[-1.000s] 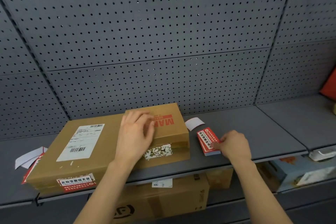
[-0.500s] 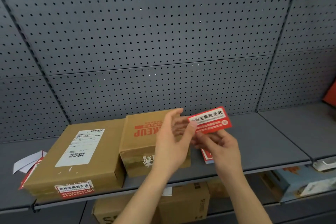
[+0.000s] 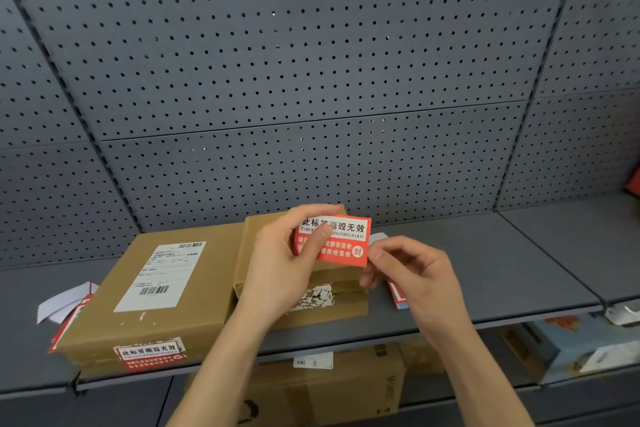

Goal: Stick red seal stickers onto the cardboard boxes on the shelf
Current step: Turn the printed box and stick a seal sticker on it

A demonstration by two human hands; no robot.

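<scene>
Two cardboard boxes lie side by side on the grey shelf (image 3: 485, 274). The larger left box (image 3: 152, 315) carries a white shipping label and a red seal sticker on its front face (image 3: 150, 355). The smaller box (image 3: 332, 298) has torn tape on its front. Above the smaller box, my left hand (image 3: 280, 267) holds a red seal sticker (image 3: 343, 243), thumb across its face. My right hand (image 3: 412, 274) pinches the sticker's lower right corner. A stack of red stickers (image 3: 397, 295) lies on the shelf, mostly hidden behind my right hand.
White backing papers (image 3: 60, 303) and red scraps lie left of the large box; another white slip (image 3: 377, 238) shows behind the sticker. Grey pegboard backs the shelf. Below are cardboard boxes (image 3: 346, 388) and a printed box (image 3: 571, 347). A red object (image 3: 634, 184) sits at far right.
My right hand lifted a sticker off the stack and my left hand left the small box to take it. The sticker now faces me, printed side readable, held by both hands.
</scene>
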